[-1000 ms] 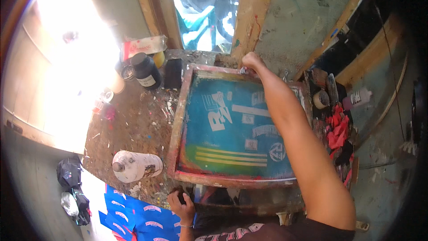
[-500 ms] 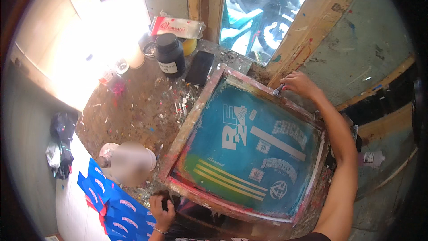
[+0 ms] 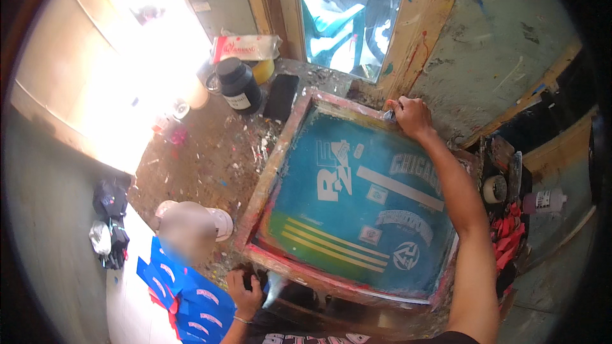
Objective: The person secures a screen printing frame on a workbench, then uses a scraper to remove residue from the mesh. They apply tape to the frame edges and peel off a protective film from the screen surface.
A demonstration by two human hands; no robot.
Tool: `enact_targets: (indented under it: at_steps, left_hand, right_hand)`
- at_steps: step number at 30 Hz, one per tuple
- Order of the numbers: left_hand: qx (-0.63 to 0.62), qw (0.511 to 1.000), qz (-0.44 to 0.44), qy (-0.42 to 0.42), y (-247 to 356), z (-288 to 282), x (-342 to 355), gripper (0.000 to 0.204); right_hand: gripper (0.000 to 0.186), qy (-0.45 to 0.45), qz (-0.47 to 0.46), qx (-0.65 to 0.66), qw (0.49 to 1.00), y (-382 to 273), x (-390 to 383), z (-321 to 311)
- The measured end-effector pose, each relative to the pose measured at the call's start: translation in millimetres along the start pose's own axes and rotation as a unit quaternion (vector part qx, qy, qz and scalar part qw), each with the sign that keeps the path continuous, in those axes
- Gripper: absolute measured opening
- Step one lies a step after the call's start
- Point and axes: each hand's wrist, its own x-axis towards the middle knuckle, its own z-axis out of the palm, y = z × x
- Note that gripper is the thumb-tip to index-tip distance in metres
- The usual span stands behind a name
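A wooden-framed printing screen (image 3: 347, 223) with a teal, yellow-green mesh and pale stencil designs lies tilted on the worktable (image 3: 191, 172). My right hand (image 3: 411, 114) is closed on a small silvery piece (image 3: 389, 116) at the screen's far edge, its forearm along the right side. My left hand (image 3: 243, 293) has its fingers curled on something dark at the table's near edge, just below the screen's near-left corner; what it grips is unclear. A pale bottle (image 3: 220, 223), partly blurred, lies left of the screen.
Behind are a black jar (image 3: 237, 86), black phone (image 3: 282, 97), white packet (image 3: 245, 46) and glass door panel (image 3: 341, 19). Right are a tape roll (image 3: 494, 188), red cloths (image 3: 507, 242) and purple bottle (image 3: 545, 200). Blue printed sheets (image 3: 194, 312) lie lower left, dark bags (image 3: 109, 216) at far left.
The view has turned, shifting the scene. My right hand still grips the far edge, its wrist now bent further over the frame. My left hand stays curled at the near edge.
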Motion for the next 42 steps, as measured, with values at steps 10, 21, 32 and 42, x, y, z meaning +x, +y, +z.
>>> enact_targets:
  at_steps: [10,21,32,42]
  left_hand:
    - [-0.063,0.997,0.030,0.023,-2,6,-1,0.025]
    - [-0.090,0.995,0.026,0.021,-5,2,1,0.023]
    - [-0.082,0.996,0.037,0.017,-9,-3,5,0.024]
    - [-0.095,0.994,0.042,0.010,-7,-7,3,0.024]
  right_hand:
    - [0.058,0.083,0.255,-0.004,0.963,-40,-2,26]
    - [0.046,0.123,0.091,0.180,0.972,-192,36,42]
    - [0.069,-0.177,0.121,-0.079,0.974,-325,114,126]
    - [0.068,-0.103,0.270,-0.007,0.957,-340,111,140]
